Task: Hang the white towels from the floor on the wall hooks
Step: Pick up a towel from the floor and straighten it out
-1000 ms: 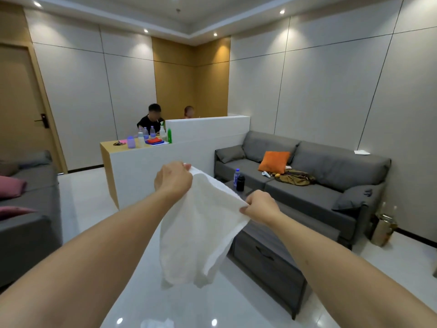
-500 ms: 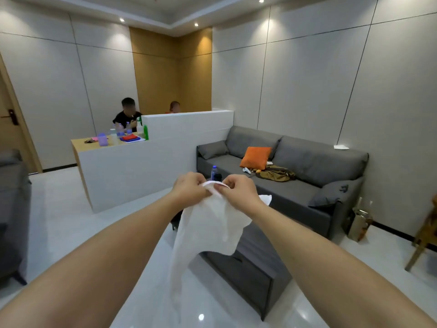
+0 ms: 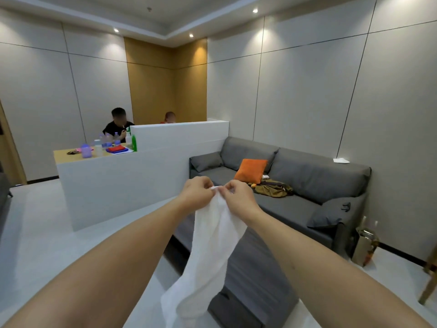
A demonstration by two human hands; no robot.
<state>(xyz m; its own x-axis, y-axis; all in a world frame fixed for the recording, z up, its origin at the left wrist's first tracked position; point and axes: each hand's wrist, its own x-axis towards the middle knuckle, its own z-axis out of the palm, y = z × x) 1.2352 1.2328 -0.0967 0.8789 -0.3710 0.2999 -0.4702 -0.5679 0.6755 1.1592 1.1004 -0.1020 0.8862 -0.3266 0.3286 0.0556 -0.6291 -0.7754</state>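
Head view: the left hand (image 3: 197,194) and right hand (image 3: 237,197), apart a second ago, now meet, each grip pinching the white towel (image 3: 212,245) at its top edge; it hangs gathered before the grey sofa (image 3: 307,176).

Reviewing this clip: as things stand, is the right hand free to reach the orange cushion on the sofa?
Probably not yet. The right hand pinches the top of the white towel together with the left hand, so it is occupied, and the orange cushion lies well beyond it on the sofa.
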